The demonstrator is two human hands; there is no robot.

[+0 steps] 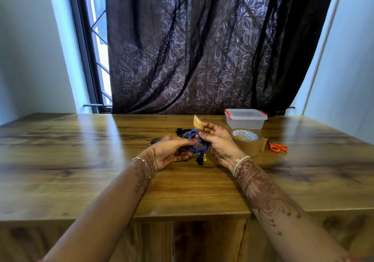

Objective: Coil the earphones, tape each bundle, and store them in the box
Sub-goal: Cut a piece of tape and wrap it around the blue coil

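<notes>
Blue earphone coil (195,142) held above worktop (81,160); left hand (172,153) grips bundle so loops stay together; right hand (217,140) pinches brown tape strip (198,123), ready for wrapping; lidded box (245,118) waits behind tape roll (248,141); scissors (277,146) beside roll.

Hennaed forearms (263,193), thin wrist bracelets (144,163)

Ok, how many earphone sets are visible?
3, it seems: blue earphones in the left hand, against the right hand pinching a tape strip; a black set on the table behind them; a dark cable left of that hand. Hands may hide more.
</notes>
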